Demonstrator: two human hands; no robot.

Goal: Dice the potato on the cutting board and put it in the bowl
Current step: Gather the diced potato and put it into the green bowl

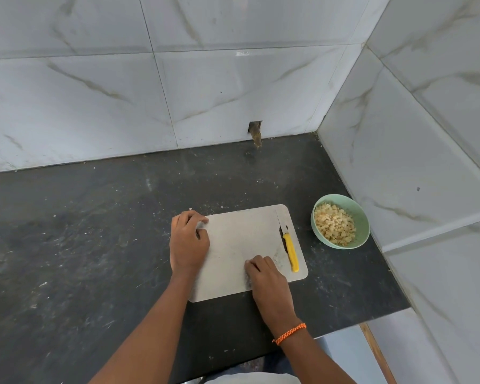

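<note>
The left hand (188, 243) has its grip curled over the far left corner of the cutting board (241, 239), thumb and fingers pinching its edge; the right hand (263, 275) rests knuckles-up on the board's near edge, fingers bent, and whether it pinches the board I cannot tell. The yellow-handled knife (290, 252) lies along the board's right side. The diced potato (335, 224) fills the green bowl (362, 217) on the dark bench (81, 259), just right of the board.

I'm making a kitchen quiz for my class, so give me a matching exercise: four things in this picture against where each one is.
Things:
1. knife
2. potato cubes
3. left hand
4. bowl

Places:
A. in the bowl
B. on the counter, right of the board
C. at the board's left edge
D. lying along the board's right side

Pairs: 1-D, 2-A, 3-C, 4-B
</note>
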